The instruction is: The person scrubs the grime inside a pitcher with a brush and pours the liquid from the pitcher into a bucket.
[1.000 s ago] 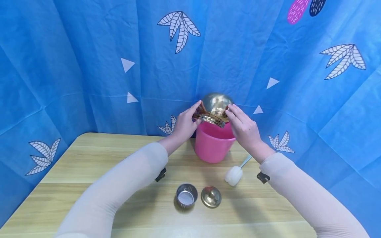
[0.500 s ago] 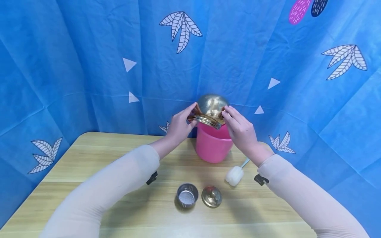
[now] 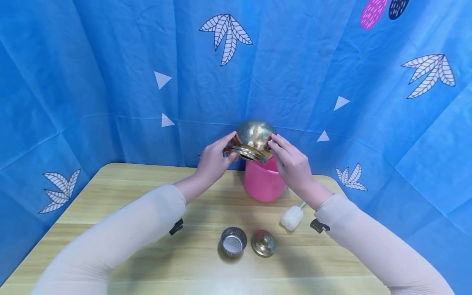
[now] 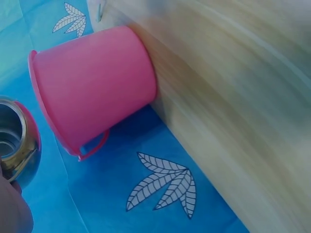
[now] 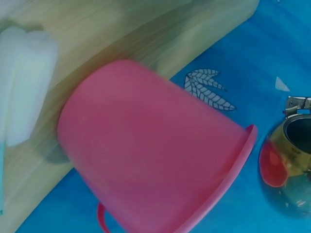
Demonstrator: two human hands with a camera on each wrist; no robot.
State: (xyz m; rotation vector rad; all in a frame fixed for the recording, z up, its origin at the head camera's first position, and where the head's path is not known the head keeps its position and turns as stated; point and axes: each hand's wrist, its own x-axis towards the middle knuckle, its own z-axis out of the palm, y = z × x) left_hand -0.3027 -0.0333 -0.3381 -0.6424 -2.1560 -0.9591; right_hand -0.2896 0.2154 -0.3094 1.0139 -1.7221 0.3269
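A shiny brass teapot [image 3: 255, 137] is tipped over in the air, its round mouth facing down towards me, above and slightly left of the pink bucket [image 3: 264, 182]. My left hand [image 3: 215, 157] grips its left side near the rim, thumb below and fingers above. On the other side, the fingers of my right hand [image 3: 291, 162] hold the pot's right side and hide part of it. The left wrist view catches the teapot's open mouth [image 4: 9, 131] at its left edge. In the right wrist view, the teapot [image 5: 286, 167] shows a metal bracket by its opening.
On the wooden table [image 3: 147, 205] stand a perforated steel strainer cup [image 3: 233, 241] and a brass lid [image 3: 263, 243] beside it. A white-headed sponge brush [image 3: 292, 217] lies right of the bucket. Behind the table hangs a blue patterned curtain [image 3: 206, 94].
Both hands have carried the tipped teapot to the left and slightly down, from over the bucket towards its left side. The bucket, strainer cup, lid and brush stay in place.
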